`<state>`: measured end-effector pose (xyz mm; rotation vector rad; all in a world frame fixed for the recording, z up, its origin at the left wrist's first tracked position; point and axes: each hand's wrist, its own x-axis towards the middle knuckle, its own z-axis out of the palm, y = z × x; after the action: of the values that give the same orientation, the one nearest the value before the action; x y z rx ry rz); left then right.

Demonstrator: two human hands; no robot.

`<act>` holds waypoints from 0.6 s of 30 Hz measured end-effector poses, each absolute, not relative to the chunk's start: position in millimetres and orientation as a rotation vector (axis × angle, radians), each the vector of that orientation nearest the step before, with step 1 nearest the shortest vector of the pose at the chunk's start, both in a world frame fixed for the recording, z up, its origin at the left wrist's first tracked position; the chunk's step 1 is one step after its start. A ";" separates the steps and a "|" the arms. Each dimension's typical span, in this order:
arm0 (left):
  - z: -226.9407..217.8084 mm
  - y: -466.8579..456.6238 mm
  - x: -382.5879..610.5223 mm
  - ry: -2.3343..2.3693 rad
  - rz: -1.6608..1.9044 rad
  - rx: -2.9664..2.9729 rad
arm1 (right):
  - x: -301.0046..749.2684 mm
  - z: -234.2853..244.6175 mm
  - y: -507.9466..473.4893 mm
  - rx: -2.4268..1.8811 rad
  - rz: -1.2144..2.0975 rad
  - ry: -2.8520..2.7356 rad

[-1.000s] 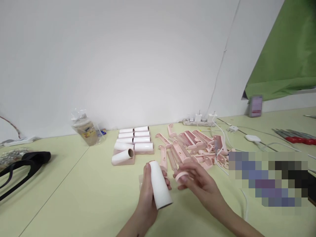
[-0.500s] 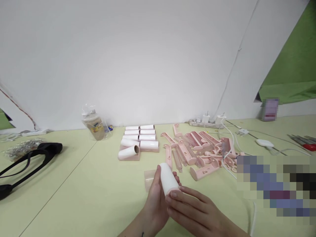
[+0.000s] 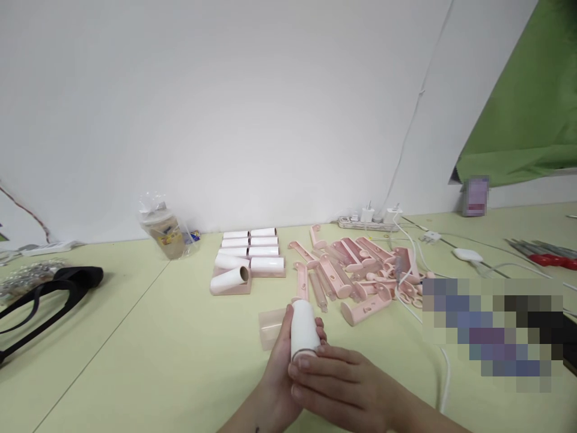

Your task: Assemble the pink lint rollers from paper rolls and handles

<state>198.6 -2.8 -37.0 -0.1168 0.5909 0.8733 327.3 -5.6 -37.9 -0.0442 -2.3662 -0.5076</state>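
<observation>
My left hand (image 3: 283, 376) is wrapped around a white sticky-paper roll (image 3: 303, 328), fingertips showing on its far side. The roll is tilted, its near end towards me, where a pale pink end piece (image 3: 305, 356) shows. My right hand (image 3: 342, 382) presses its closed fingers over that near end; its thumb is hidden. Just left of the roll lies a translucent pink cover (image 3: 269, 329) on the table, partly behind my left hand. Beyond my hands are several loose pink plastic holders (image 3: 367, 305) and translucent pink handles (image 3: 318, 290).
Several white rolls (image 3: 267, 264) lie in rows on pink pieces at the back. A bagged cup (image 3: 164, 234) stands left of them, a black strap (image 3: 72, 282) at far left. A power strip (image 3: 367, 224), white cables (image 3: 444, 373) and red-handled tools (image 3: 547, 260) are to the right.
The roll has turned more upright in my hands, and a dark-edged rim now shows at its near end. My right fingers have shifted slightly left. The view has swung a little right.
</observation>
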 end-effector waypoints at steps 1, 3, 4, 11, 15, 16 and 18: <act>-38.3 -2.8 198.4 0.588 0.868 -0.110 | 327.1 -41.8 -5.1 -0.057 -0.499 -2.344; -42.2 -3.0 197.3 0.570 0.848 -0.090 | 327.3 -49.9 -4.2 -0.118 -0.485 -2.289; -44.6 -3.2 196.7 0.560 0.833 -0.082 | 327.6 -53.2 -3.7 -0.159 -0.482 -2.280; -51.8 -4.2 196.9 0.539 0.791 -0.105 | 329.9 -48.6 -5.3 -0.111 -0.296 -2.371; -47.9 -6.3 197.4 0.532 0.814 -0.051 | 329.7 -39.6 -8.0 -0.131 -0.079 -2.358; -46.7 -7.0 197.4 0.527 0.822 -0.035 | 330.1 -38.6 -8.4 -0.132 -0.057 -2.365; -44.5 -8.2 197.6 0.535 0.831 -0.017 | 331.0 -38.9 -9.2 -0.120 -0.102 -2.378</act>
<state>197.6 -8.2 -44.5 -0.0168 0.5348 0.8314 331.0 -9.2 -38.9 -0.1196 -2.3775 -0.1021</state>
